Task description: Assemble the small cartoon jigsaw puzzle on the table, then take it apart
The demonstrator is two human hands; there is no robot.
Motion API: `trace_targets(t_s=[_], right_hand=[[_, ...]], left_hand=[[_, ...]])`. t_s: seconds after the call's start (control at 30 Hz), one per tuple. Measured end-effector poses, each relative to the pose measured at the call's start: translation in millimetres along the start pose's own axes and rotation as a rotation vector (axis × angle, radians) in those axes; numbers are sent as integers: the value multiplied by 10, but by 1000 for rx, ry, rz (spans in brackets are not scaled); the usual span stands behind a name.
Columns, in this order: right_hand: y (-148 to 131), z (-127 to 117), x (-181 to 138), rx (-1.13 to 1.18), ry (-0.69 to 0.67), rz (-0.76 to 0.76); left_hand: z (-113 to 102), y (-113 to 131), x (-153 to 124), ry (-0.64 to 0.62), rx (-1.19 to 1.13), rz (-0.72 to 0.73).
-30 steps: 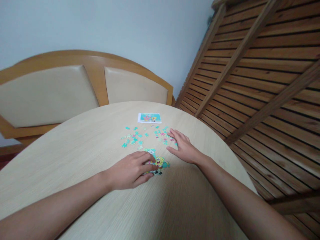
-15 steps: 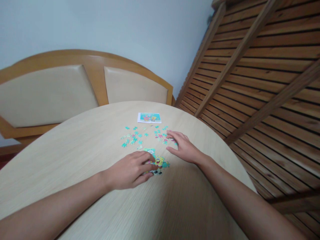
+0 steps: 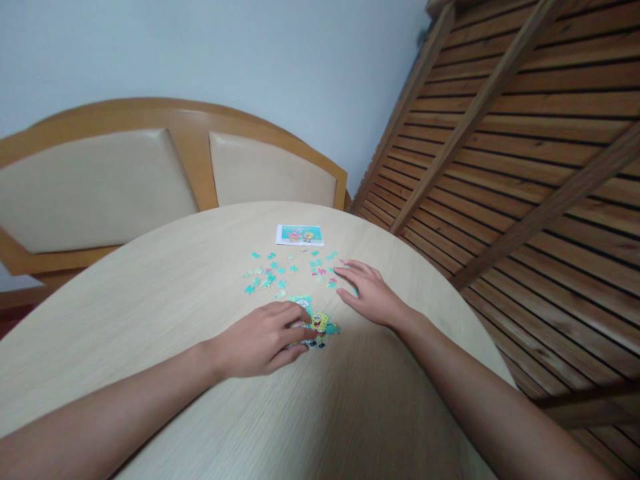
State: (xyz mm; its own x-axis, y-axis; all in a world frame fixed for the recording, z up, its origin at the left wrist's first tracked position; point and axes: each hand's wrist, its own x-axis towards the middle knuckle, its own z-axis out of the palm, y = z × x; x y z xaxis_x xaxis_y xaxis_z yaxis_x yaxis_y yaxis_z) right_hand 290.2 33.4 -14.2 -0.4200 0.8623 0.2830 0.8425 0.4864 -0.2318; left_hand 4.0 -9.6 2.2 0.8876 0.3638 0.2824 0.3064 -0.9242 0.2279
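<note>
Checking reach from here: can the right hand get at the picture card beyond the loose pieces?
Probably yes: only flat loose pieces seem to lie between the right hand and the picture card; the left hand is nearer the person, off that path.

A partly joined teal jigsaw section [image 3: 320, 324] with a square yellow cartoon figure lies flat on the pale, wood-grained counter [image 3: 165, 287], its left side partly covered. Beyond it, loose teal, pink and pale jigsaw pieces [image 3: 321, 272] form two scatters.
</note>
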Motion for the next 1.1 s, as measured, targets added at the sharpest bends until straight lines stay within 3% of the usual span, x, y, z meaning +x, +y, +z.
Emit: trace_targets(t_s=[0.13, 0.33, 0.53, 0.7, 0.9, 1.1], right_hand=[[-29, -150, -2, -63, 24, 24], [-190, -325, -67, -40, -77, 54], [-317, -279, -113, 126, -131, -48], [-351, -283, -106, 203, -160, -13], [-274, -291, -114, 218, -127, -70], [-240, -279, -136, 216, -200, -92]], left_hand=[[-2, -3, -1, 2, 3, 3], [6, -13, -9, 25, 14, 18], [4, -12, -15, 1, 22, 17], [4, -18, -12, 3, 19, 36], [7, -24, -13, -8, 17, 38], [13, -21, -13, 6, 15, 39]])
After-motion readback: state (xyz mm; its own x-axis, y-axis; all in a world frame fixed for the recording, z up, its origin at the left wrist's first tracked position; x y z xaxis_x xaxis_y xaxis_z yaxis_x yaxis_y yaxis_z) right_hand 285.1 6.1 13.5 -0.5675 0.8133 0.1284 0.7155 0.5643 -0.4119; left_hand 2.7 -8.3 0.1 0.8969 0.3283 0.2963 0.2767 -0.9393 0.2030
